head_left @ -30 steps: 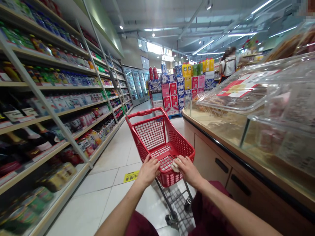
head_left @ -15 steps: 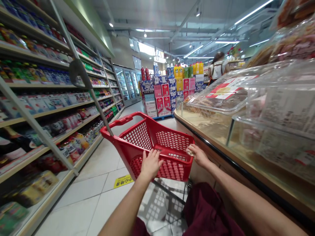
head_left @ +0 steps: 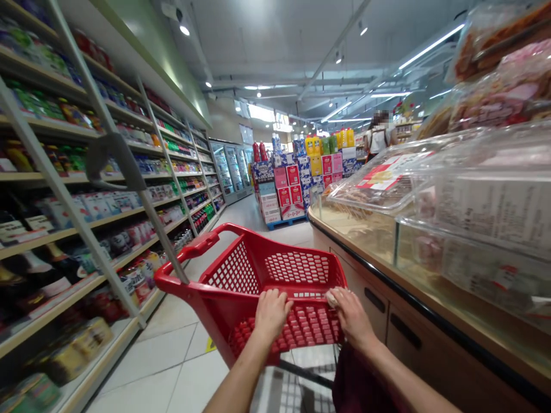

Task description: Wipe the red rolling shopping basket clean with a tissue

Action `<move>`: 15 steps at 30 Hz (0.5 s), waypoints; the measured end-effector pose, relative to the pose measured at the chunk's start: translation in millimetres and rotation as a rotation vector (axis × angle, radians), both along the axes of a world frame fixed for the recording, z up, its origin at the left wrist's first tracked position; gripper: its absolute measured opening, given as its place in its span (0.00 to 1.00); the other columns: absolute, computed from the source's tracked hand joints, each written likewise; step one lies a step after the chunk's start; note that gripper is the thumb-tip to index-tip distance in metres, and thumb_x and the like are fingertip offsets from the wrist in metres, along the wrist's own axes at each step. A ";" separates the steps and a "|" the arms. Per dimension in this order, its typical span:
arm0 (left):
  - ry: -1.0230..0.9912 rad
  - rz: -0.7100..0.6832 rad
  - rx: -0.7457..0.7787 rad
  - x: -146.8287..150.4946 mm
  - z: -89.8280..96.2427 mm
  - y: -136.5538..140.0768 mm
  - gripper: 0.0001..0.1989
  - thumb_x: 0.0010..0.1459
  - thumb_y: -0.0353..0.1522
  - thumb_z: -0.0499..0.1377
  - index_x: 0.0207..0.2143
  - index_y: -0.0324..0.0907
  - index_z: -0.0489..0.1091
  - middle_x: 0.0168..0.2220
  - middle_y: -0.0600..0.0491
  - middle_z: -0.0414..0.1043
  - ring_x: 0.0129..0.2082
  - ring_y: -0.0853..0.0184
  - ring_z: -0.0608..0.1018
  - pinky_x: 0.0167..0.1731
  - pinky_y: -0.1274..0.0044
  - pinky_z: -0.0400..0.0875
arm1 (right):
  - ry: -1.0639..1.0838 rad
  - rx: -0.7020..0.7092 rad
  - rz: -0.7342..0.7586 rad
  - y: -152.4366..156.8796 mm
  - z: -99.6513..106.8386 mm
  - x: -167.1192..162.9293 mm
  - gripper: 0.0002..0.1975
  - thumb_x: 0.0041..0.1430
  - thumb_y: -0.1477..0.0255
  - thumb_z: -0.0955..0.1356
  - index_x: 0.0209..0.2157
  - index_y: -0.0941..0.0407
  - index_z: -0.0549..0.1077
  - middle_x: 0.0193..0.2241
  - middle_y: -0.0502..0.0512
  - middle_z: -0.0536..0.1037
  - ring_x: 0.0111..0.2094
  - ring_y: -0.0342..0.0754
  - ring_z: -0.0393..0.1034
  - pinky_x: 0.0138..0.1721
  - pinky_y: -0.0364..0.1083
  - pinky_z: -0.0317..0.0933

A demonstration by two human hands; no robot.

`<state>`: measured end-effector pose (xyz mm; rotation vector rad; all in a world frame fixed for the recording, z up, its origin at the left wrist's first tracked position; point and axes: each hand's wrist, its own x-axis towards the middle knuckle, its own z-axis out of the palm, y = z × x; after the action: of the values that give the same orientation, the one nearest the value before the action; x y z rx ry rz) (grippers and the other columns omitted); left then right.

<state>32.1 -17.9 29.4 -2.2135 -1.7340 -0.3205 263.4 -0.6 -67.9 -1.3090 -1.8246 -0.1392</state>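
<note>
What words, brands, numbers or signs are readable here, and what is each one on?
None can be read with certainty.
Red-and-white label on the clear package: blurred.
White printed panel at right: rows of print, too blurred.
Stacked cartons: markings too small.
Bottles on the left shelves: labels blurred or too small.
Yellow floor sign: only a corner shows, no readable text.
Red shopping cart: no lettering visible.
</note>
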 end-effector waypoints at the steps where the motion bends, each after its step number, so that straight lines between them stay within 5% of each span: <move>1: -0.006 0.009 0.037 -8.2 0.0 -1.8 0.14 0.57 0.36 0.45 0.35 0.43 0.68 0.35 0.51 0.70 0.38 0.65 0.70 0.44 0.68 0.59 | -0.009 -0.002 0.009 6.8 -0.7 6.5 0.25 0.47 0.81 0.56 0.47 0.55 0.66 0.46 0.56 0.69 0.49 0.50 0.60 0.51 0.55 0.54; 4: -0.039 0.039 0.144 -28.3 -4.6 -4.6 0.15 0.57 0.34 0.46 0.43 0.43 0.66 0.44 0.50 0.69 0.46 0.64 0.67 0.51 0.64 0.51 | 0.027 0.009 -0.071 21.5 -1.3 7.2 0.24 0.48 0.82 0.55 0.46 0.56 0.67 0.46 0.56 0.69 0.50 0.49 0.60 0.51 0.54 0.55; 7: -0.069 0.040 0.156 -31.3 -12.1 -6.3 0.16 0.57 0.34 0.45 0.45 0.44 0.65 0.46 0.52 0.69 0.48 0.63 0.66 0.53 0.63 0.50 | 0.026 0.000 -0.131 21.3 7.3 -27.5 0.24 0.49 0.83 0.54 0.47 0.58 0.68 0.47 0.59 0.69 0.51 0.50 0.59 0.52 0.55 0.52; 11: -0.099 0.051 0.126 -29.3 -14.3 -12.1 0.16 0.56 0.32 0.45 0.45 0.45 0.65 0.46 0.53 0.69 0.49 0.64 0.66 0.53 0.63 0.51 | -0.073 -0.021 0.021 8.3 28.9 -72.9 0.26 0.49 0.85 0.55 0.49 0.56 0.66 0.50 0.56 0.66 0.53 0.48 0.57 0.54 0.52 0.50; 15: -0.142 0.065 0.096 -32.8 -9.4 -16.0 0.17 0.55 0.31 0.45 0.46 0.44 0.65 0.47 0.53 0.69 0.49 0.65 0.66 0.54 0.63 0.51 | -0.164 -0.095 0.088 4.4 34.9 -62.1 0.26 0.48 0.84 0.55 0.48 0.54 0.66 0.49 0.55 0.68 0.52 0.48 0.59 0.54 0.56 0.46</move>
<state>-0.6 -33.9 20.0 -2.1068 -1.8174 -0.5453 201.2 3.8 -33.0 -1.3127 -2.0465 -0.1167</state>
